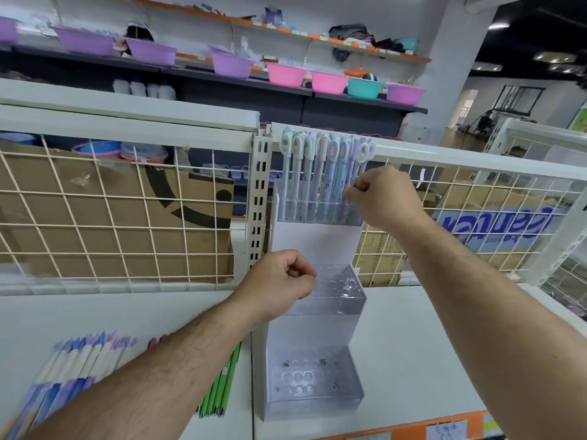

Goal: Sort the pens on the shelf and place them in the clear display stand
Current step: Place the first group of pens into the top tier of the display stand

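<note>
Right hand (384, 198) pinches a pen (360, 168); the box's blue lettering (495, 222) is unreadable.

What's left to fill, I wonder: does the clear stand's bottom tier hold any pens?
No, the clear plastic stand's bottom tier shows only empty holes.

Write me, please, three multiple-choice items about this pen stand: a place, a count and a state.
1. The green pens lie: A in the bottom tier; B on the shelf left of the stand; C in a basin.
2. Tiers holding pens: A three; B two; C one.
3. The right hand: A pinches a pen in the top tier; B lies flat on the shelf; C holds a basin.
Answers: B, they lie beside it; C, the lower two show bare holes; A, its fingers close on the rightmost pen.
</note>
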`<action>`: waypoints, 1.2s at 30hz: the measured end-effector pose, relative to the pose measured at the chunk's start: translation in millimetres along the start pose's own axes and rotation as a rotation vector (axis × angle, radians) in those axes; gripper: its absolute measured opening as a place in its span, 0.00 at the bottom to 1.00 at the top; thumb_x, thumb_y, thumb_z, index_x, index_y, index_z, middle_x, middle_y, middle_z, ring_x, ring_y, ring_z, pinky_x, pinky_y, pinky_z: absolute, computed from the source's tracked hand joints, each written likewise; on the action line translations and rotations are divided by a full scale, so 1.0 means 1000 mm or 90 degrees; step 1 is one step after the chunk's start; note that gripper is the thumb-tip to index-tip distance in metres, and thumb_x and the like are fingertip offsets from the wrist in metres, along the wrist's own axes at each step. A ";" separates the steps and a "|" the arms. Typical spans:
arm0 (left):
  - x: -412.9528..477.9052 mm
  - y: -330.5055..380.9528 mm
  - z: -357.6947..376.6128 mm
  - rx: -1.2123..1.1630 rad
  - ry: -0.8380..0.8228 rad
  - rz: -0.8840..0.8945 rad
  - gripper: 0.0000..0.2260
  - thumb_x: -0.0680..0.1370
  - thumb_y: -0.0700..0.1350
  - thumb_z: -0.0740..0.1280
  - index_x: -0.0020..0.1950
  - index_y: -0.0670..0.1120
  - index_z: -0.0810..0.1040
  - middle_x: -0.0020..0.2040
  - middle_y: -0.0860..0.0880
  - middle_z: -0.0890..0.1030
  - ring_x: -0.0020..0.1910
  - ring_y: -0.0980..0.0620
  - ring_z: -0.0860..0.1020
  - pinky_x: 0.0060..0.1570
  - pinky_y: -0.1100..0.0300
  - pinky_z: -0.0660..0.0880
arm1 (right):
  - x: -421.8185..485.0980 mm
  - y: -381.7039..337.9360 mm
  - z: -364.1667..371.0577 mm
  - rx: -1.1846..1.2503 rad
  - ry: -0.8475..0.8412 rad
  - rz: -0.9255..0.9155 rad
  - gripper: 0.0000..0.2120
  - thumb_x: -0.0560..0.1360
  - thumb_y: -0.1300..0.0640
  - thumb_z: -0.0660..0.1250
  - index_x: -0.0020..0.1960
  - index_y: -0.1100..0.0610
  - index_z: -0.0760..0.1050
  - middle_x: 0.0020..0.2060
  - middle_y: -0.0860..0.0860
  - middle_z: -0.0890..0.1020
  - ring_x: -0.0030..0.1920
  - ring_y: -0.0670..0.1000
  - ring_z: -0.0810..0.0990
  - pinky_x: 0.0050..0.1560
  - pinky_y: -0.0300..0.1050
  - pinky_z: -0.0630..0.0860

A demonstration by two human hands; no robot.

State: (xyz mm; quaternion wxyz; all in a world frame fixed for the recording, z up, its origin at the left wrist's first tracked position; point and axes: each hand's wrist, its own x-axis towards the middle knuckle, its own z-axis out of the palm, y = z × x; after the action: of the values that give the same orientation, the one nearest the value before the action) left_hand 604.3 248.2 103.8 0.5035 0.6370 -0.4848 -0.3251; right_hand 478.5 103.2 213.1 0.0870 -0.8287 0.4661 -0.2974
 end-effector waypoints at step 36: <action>-0.094 -0.067 -0.115 0.251 0.130 0.004 0.05 0.75 0.47 0.70 0.49 0.56 0.80 0.41 0.60 0.79 0.37 0.66 0.75 0.39 0.69 0.70 | -0.155 -0.088 0.113 0.003 -0.285 -0.160 0.11 0.76 0.42 0.67 0.56 0.44 0.77 0.45 0.41 0.82 0.47 0.47 0.80 0.48 0.45 0.77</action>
State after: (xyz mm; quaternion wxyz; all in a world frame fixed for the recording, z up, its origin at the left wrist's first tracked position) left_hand 697.9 375.8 65.0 0.4170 0.7512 -0.4874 -0.1561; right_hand 546.7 264.7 95.4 0.1526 -0.9250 0.3280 -0.1161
